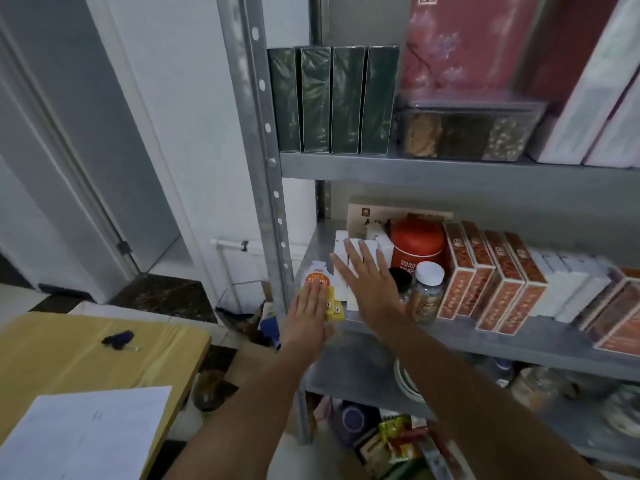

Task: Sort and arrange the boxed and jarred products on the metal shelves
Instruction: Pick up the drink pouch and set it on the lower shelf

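On the middle metal shelf (450, 336), my left hand (308, 315) lies flat with straight fingers against the front of a small yellow and orange box (334, 311) at the shelf's left end. My right hand (367, 278) presses flat, fingers spread, on a group of white boxes (346, 251) just right of it. Beside them stand a red tin (417, 244), a dark-lidded jar (401, 277) and a white-capped clear jar (427, 296). Several red and white boxes (491, 278) stand in a row further right.
The upper shelf holds several dark green boxes (332, 100), a clear compartment box (464, 133) and a pink gift box (460, 43). Bowls and packets fill the lower shelves (363, 379). A cardboard carton (86, 358) with paper on top sits at lower left.
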{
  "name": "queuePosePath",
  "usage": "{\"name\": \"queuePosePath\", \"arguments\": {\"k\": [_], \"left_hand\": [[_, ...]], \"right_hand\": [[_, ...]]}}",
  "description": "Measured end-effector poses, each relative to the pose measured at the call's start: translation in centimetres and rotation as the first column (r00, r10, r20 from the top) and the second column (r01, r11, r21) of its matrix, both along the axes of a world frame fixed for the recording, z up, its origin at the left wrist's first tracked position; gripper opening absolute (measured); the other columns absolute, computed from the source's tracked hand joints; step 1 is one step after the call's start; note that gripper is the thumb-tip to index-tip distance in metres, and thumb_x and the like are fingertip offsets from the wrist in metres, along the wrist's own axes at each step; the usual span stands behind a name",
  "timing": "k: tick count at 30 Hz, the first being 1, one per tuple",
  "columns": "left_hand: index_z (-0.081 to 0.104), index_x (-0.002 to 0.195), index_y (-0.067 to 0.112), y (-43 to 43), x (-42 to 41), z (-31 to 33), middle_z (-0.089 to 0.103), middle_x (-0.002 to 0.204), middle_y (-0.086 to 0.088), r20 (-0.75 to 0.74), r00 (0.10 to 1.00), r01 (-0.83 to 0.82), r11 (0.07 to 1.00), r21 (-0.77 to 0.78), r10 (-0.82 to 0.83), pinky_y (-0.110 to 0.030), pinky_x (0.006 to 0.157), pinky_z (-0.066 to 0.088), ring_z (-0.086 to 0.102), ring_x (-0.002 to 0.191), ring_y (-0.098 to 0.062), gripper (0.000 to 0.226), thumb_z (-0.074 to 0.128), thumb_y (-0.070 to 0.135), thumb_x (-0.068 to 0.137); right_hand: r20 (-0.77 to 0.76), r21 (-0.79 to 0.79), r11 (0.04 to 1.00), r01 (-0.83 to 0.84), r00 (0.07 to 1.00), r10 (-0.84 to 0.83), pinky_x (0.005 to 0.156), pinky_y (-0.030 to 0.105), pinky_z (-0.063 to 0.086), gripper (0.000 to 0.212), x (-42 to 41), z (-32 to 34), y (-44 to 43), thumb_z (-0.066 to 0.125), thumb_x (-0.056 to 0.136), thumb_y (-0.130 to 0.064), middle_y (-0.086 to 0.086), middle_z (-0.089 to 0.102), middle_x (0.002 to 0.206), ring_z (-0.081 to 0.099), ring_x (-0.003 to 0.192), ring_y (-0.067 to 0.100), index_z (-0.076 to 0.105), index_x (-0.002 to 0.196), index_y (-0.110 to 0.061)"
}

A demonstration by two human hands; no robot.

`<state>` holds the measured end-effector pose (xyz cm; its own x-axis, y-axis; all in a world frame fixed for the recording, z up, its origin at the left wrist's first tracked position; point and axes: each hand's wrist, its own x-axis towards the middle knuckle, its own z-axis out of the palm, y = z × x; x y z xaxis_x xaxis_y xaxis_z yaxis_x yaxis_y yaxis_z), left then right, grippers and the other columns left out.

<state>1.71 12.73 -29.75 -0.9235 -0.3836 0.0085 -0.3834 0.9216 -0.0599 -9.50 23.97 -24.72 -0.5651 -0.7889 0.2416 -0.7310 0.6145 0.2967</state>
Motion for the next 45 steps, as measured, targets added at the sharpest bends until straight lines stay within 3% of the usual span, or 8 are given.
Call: {"name": "queuePosePath", "arguments": {"k": [4, 12, 17, 24, 35, 41, 45], "left_hand": [[-0.022, 0.15, 0.011, -1.4, -0.8, -0.3, -0.023, 0.16, -0.01, 0.033, 0.996, 0.078, 0.995, 0.057, -0.08, -0.038, 0.117, -0.014, -0.022, 0.147, -0.025, 0.083, 0.033, 0.049, 0.101], [-0.015, 0.153, 0.01, -3.4, -1.7, -2.2, -0.016, 0.162, -0.011, 0.078, 0.977, 0.196, 0.979, 0.052, -0.199, -0.04, 0.115, -0.014, -0.015, 0.149, -0.028, 0.084, 0.033, 0.053, 0.1], [-0.022, 0.151, 0.011, -3.6, -1.7, -3.1, -0.024, 0.16, -0.01, 0.034, 0.978, 0.205, 0.977, 0.066, -0.208, -0.037, 0.109, -0.02, -0.023, 0.146, -0.026, 0.083, 0.034, 0.049, 0.101], [-0.019, 0.152, 0.012, -3.6, -2.0, -3.1, -0.021, 0.161, -0.01, 0.015, 0.98, 0.194, 0.976, 0.094, -0.196, -0.038, 0.116, -0.011, -0.019, 0.148, -0.027, 0.081, 0.037, 0.043, 0.103], [-0.019, 0.152, 0.012, -3.4, -2.0, -3.2, -0.023, 0.16, -0.009, 0.026, 0.983, 0.175, 0.974, 0.143, -0.18, -0.037, 0.115, -0.011, -0.021, 0.147, -0.026, 0.076, 0.035, 0.037, 0.104], [-0.018, 0.152, 0.013, -3.6, -2.1, -3.2, -0.022, 0.161, -0.007, 0.038, 0.985, 0.16, 0.974, 0.163, -0.168, -0.038, 0.118, -0.006, -0.019, 0.148, -0.025, 0.073, 0.036, 0.025, 0.105], [-0.013, 0.153, 0.013, -3.8, -1.9, -2.7, -0.018, 0.162, -0.007, 0.032, 0.98, 0.188, 0.964, 0.19, -0.198, -0.037, 0.12, 0.001, -0.016, 0.149, -0.024, 0.076, 0.041, 0.009, 0.1]], "right_hand": [[-0.031, 0.101, 0.995, -0.001, 1.0, 0.004, 0.119, 0.059, 0.003, 0.11, -1.0, 0.7, -1.4, 0.068, 0.086, -0.041, 0.013, -0.027, 0.159, -0.013, 0.147, 0.04, -0.022, 0.151, -0.031], [0.125, 0.117, 0.989, 0.087, 0.987, -0.102, 0.119, 0.053, 0.002, 0.108, -2.1, 0.7, -3.5, 0.071, 0.085, -0.019, 0.014, -0.021, 0.161, -0.011, 0.147, 0.042, -0.011, 0.153, -0.035], [0.154, 0.111, 0.988, 0.108, 0.98, -0.125, 0.12, 0.049, 0.0, 0.11, -3.1, 0.6, -4.2, 0.069, 0.082, -0.001, 0.013, -0.018, 0.161, -0.01, 0.148, 0.04, -0.007, 0.155, -0.032], [0.155, 0.131, 0.985, 0.11, 0.979, -0.13, 0.12, 0.051, 0.0, 0.109, -4.8, 0.9, -5.5, 0.066, 0.081, 0.004, 0.013, -0.019, 0.161, -0.011, 0.148, 0.04, -0.006, 0.155, -0.03], [0.144, 0.106, 0.991, 0.087, 0.984, -0.102, 0.121, 0.052, 0.005, 0.102, -7.2, 1.1, -6.4, 0.055, 0.083, 0.013, 0.012, -0.017, 0.162, -0.009, 0.148, 0.042, -0.003, 0.155, -0.031], [0.123, 0.124, 0.987, 0.1, 0.986, -0.115, 0.121, 0.051, 0.006, 0.1, -7.7, 1.0, -6.7, 0.058, 0.085, 0.009, 0.011, -0.015, 0.162, -0.009, 0.148, 0.041, 0.001, 0.155, -0.033], [0.061, 0.209, 0.974, 0.089, 0.993, -0.104, 0.119, 0.053, -0.003, 0.101, -7.3, 1.3, -6.7, 0.064, 0.09, -0.009, 0.012, -0.024, 0.16, -0.018, 0.147, 0.038, -0.011, 0.154, -0.034]]}}
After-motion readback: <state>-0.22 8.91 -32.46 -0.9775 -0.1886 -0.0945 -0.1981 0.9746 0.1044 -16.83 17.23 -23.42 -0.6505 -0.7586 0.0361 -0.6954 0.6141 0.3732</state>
